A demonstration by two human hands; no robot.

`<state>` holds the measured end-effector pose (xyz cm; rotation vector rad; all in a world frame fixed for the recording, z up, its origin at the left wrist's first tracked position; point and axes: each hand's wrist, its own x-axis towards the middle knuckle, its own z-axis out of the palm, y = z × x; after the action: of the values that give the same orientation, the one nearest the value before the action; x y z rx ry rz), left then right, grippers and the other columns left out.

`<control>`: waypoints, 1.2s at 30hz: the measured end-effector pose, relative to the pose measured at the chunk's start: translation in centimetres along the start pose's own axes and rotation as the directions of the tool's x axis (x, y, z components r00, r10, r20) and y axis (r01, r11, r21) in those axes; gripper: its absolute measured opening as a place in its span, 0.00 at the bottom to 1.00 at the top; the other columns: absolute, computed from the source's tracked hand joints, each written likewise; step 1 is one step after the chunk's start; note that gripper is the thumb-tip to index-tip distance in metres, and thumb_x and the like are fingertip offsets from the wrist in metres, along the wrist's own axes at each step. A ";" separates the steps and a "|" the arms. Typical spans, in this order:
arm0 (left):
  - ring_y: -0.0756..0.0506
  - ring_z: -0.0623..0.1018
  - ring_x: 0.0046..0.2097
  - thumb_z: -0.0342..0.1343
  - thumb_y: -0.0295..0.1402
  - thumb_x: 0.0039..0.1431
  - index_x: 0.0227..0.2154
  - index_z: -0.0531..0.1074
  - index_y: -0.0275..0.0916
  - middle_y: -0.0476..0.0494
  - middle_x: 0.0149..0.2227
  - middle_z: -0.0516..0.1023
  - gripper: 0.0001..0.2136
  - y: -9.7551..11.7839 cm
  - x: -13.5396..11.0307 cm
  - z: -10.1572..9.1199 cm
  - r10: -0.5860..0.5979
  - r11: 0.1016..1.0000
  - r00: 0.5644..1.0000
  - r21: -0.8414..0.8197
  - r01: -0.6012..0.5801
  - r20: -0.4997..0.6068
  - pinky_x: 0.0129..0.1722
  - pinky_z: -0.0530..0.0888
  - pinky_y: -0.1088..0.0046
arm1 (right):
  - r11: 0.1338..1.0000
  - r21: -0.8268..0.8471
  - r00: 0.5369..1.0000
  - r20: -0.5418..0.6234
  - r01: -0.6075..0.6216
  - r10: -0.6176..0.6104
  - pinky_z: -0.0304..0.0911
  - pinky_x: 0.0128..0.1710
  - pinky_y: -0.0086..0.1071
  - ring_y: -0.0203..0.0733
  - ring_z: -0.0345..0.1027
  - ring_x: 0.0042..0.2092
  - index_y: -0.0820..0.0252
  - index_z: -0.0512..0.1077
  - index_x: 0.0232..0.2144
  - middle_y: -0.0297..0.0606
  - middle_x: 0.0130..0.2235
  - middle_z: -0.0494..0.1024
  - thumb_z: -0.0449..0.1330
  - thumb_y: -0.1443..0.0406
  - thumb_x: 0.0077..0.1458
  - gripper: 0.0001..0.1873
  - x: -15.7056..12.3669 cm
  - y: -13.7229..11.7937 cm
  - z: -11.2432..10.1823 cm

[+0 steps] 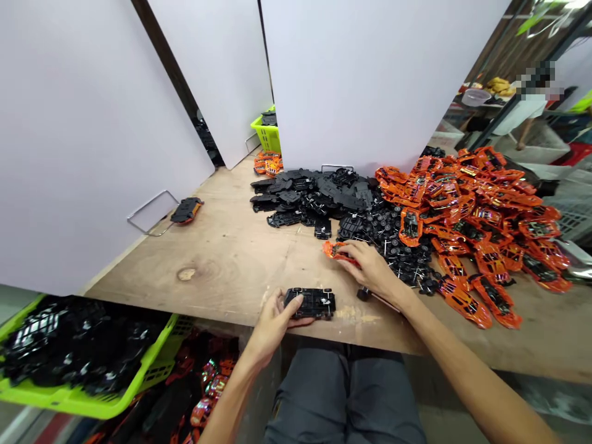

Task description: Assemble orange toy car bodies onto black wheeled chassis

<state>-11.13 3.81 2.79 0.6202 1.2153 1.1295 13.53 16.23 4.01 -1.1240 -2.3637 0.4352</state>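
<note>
My left hand (272, 324) grips a black toy car chassis (309, 303) at the near edge of the wooden table (222, 290). My right hand (370, 268) holds an orange toy car body (337, 251) by its side, just short of a heap of black wheel-and-axle sets (393, 237). A loose black wheel (364, 294) lies under the right wrist. Further back spreads a pile of black chassis (309, 197), and a large heap of orange car bodies (476, 216) fills the right side. Part of each held piece is hidden by my fingers.
A lime-green basket (92, 398) of black parts and a dark bin of finished orange cars (208, 385) sit below the table at left. One assembled car (186, 210) lies beside a wire frame (152, 213) against white panels. A person stands at upper right.
</note>
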 end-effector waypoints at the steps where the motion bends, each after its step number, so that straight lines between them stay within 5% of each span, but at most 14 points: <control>1: 0.42 0.82 0.45 0.73 0.45 0.52 0.37 0.67 0.40 0.48 0.42 0.77 0.22 0.1 -0.1 -0.3 0.000 1.000 1.000 0.007 0.000 0.013 0.44 0.87 0.55 | 0.995 0.101 1.000 0.021 -0.012 0.010 0.67 0.53 0.43 0.50 0.73 0.52 0.53 0.74 0.54 0.43 0.53 0.79 0.53 0.57 0.73 0.15 0.0 -0.5 0.2; 5: 0.41 0.83 0.44 0.72 0.44 0.53 0.38 0.68 0.40 0.46 0.42 0.79 0.21 -0.2 -0.6 -0.8 -0.041 0.999 0.996 0.001 0.041 0.082 0.42 0.86 0.56 | 0.961 0.267 0.983 0.185 -0.069 0.019 0.70 0.43 0.35 0.44 0.74 0.42 0.54 0.76 0.49 0.37 0.43 0.81 0.48 0.53 0.74 0.20 1.1 -0.9 1.6; 11: 0.42 0.82 0.41 0.74 0.51 0.47 0.35 0.67 0.40 0.47 0.39 0.79 0.26 -0.8 -0.2 -0.2 -0.013 0.999 0.999 0.048 0.011 0.047 0.41 0.85 0.60 | 0.991 0.056 0.991 0.071 -0.118 0.114 0.66 0.48 0.42 0.49 0.70 0.45 0.58 0.75 0.51 0.45 0.44 0.76 0.47 0.53 0.74 0.22 2.5 0.9 3.5; 16: 0.43 0.82 0.40 0.72 0.56 0.47 0.35 0.70 0.40 0.47 0.36 0.80 0.27 -0.7 0.3 -0.5 -0.016 0.998 1.000 0.054 0.014 0.027 0.41 0.84 0.61 | 0.982 -0.161 0.991 0.069 -0.099 0.111 0.67 0.47 0.44 0.54 0.70 0.46 0.60 0.75 0.48 0.49 0.46 0.74 0.66 0.44 0.59 0.28 1.1 -0.8 3.1; 22: 0.36 0.85 0.42 0.54 0.71 0.52 0.35 0.75 0.39 0.34 0.39 0.85 0.34 -0.7 1.2 -0.9 -0.114 0.989 0.986 -0.080 0.124 0.123 0.40 0.84 0.58 | 0.978 0.211 0.995 0.095 0.003 -0.023 0.71 0.53 0.45 0.53 0.74 0.52 0.52 0.71 0.58 0.44 0.52 0.78 0.67 0.51 0.62 0.26 -2.5 -5.3 1.7; 27: 0.35 0.84 0.48 0.55 0.66 0.57 0.42 0.76 0.40 0.37 0.45 0.85 0.31 -1.3 1.4 -0.4 -0.078 0.997 0.991 -0.015 0.080 0.110 0.42 0.84 0.57 | 0.975 0.219 0.992 0.105 0.050 -0.074 0.70 0.58 0.52 0.57 0.72 0.57 0.53 0.66 0.61 0.48 0.57 0.76 0.66 0.57 0.64 0.27 -4.8 -7.8 3.8; 32: 0.38 0.83 0.49 0.70 0.54 0.52 0.40 0.71 0.40 0.43 0.44 0.81 0.25 -2.0 0.9 -0.1 -0.041 0.998 0.997 0.044 0.038 0.059 0.42 0.84 0.61 | 0.987 0.147 0.992 0.105 0.059 -0.075 0.71 0.58 0.55 0.58 0.72 0.58 0.52 0.63 0.63 0.49 0.58 0.76 0.67 0.57 0.63 0.30 -5.4 -7.4 5.2; 36: 0.38 0.83 0.48 0.71 0.53 0.51 0.40 0.70 0.39 0.41 0.47 0.81 0.26 -1.9 0.6 0.1 -0.031 0.999 0.995 0.012 0.030 0.093 0.42 0.84 0.61 | 0.995 0.016 0.986 0.137 0.097 -0.098 0.68 0.61 0.58 0.62 0.69 0.61 0.52 0.58 0.68 0.51 0.61 0.73 0.65 0.55 0.64 0.35 -6.1 -6.9 5.7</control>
<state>-10.43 3.70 0.91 0.6539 1.1479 1.0576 9.35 6.77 0.76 -0.9980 -2.5209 0.5031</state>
